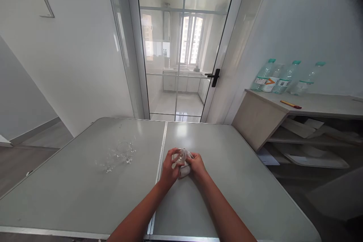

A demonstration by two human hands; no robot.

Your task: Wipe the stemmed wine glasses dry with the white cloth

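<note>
Over the middle of the grey table (85, 196), both my hands meet around a small clear glass (179, 155) wrapped in a white cloth (185, 169). My left hand (169, 169) is closed on the glass from the left. My right hand (196, 165) is closed on the cloth against the glass from the right. To the left on the table stand several other clear glass pieces (119, 154), apart from both hands.
A glass door (181, 45) with a black handle (214, 77) stands behind the table. At the right is a wooden shelf unit (300, 109) with several plastic bottles (283, 77) and a yellow-red pen (290, 104) on top.
</note>
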